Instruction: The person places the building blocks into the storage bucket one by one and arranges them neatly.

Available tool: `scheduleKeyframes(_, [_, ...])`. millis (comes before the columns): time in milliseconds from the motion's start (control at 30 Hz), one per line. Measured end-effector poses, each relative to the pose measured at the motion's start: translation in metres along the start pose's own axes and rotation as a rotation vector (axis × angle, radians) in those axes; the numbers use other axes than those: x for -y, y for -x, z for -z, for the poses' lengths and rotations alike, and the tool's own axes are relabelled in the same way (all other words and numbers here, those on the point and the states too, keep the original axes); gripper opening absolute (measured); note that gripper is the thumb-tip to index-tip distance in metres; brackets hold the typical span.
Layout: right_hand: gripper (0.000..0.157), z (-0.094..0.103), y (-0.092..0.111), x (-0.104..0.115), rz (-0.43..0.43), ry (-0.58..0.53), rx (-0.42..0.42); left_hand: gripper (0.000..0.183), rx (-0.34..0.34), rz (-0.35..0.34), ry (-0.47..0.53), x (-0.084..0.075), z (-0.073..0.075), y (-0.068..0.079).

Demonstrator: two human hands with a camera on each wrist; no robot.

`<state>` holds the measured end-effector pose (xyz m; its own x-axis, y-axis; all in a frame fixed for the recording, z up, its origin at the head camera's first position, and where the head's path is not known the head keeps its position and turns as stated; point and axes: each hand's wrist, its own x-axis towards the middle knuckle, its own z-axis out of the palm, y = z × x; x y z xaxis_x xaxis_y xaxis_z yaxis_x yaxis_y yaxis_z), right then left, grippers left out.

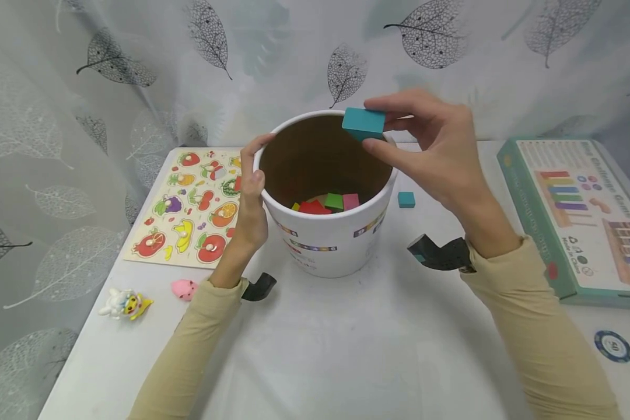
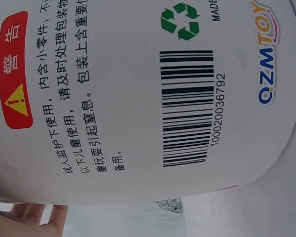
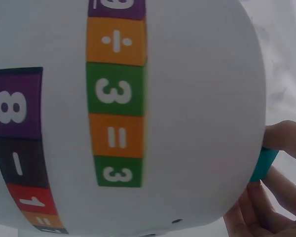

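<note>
A white bucket (image 1: 336, 251) stands upright on the table, with several coloured blocks (image 1: 332, 203) in red, green, pink and yellow at its bottom. My left hand (image 1: 253, 198) grips its left rim, the thumb on the near side and fingers at the far side. My right hand (image 1: 436, 140) pinches a teal block (image 1: 364, 122) between thumb and fingers, over the bucket's right rim. In the right wrist view the same teal block (image 3: 263, 164) shows partly behind the bucket's wall (image 3: 207, 98). A barcode and printed text cover the bucket's side (image 2: 128, 118) in the left wrist view.
Another teal block (image 1: 406, 199) lies right of the bucket. A fruit puzzle board (image 1: 189, 204), a pink toy (image 1: 184, 289) and a small white-and-yellow figure (image 1: 126, 304) are at the left. A game box (image 1: 583, 221) and a poker chip (image 1: 613, 346) lie at the right. A leaf-patterned curtain (image 1: 294, 58) hangs behind.
</note>
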<state>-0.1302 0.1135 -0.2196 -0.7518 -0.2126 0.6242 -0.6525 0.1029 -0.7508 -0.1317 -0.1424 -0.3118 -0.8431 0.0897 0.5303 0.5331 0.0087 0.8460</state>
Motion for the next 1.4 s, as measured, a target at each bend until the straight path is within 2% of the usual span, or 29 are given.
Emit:
scheduleKeyframes(200, [0.041, 0.0, 0.0, -0.004, -0.024, -0.013, 0.009, 0.075, -0.003, -0.001, -0.012, 0.0, -0.001, 0.001])
scheduleKeyframes(433, [0.038, 0.004, -0.003, -0.004, -0.057, -0.223, 0.019, 0.075, -0.005, -0.001, -0.025, 0.0, -0.001, -0.001])
scheduleKeyframes(567, [0.035, 0.012, -0.005, -0.001, -0.021, -0.242, -0.008, 0.076, -0.005, -0.001, -0.017, 0.001, -0.002, -0.001])
scheduleKeyframes(633, [0.033, 0.019, -0.006, -0.002, 0.016, -0.202, -0.036, 0.076, -0.004, 0.002, -0.014, 0.002, -0.002, -0.001])
scheduleKeyframes(700, [0.032, 0.028, -0.006, -0.004, 0.01, -0.177, -0.079, 0.076, -0.005, 0.007, -0.018, 0.002, -0.002, 0.0])
scheduleKeyframes(800, [0.032, 0.04, -0.007, -0.013, -0.029, -0.149, -0.131, 0.075, -0.004, 0.014, -0.025, 0.001, -0.001, 0.0])
scheduleKeyframes(900, [0.032, 0.049, -0.003, -0.03, -0.105, -0.088, -0.136, 0.075, -0.004, 0.015, -0.028, 0.0, -0.001, 0.001])
scheduleKeyframes(1000, [0.034, 0.055, 0.005, -0.055, -0.17, 0.023, -0.041, 0.076, -0.003, 0.007, -0.015, 0.0, -0.001, 0.001])
scheduleKeyframes(1067, [0.037, 0.058, 0.013, -0.074, -0.186, 0.135, 0.059, 0.077, -0.002, 0.001, -0.005, 0.0, -0.001, 0.0])
scheduleKeyframes(1167, [0.04, 0.061, 0.024, -0.102, -0.24, 0.233, 0.202, 0.076, -0.003, -0.006, 0.005, 0.0, -0.001, -0.001])
scheduleKeyframes(1300, [0.041, 0.061, 0.036, -0.133, -0.373, 0.312, 0.347, 0.076, -0.006, -0.003, 0.004, -0.001, -0.001, -0.001])
scheduleKeyframes(1400, [0.042, 0.059, 0.044, -0.148, -0.449, 0.351, 0.432, 0.076, -0.007, -0.001, 0.002, -0.001, -0.001, 0.0])
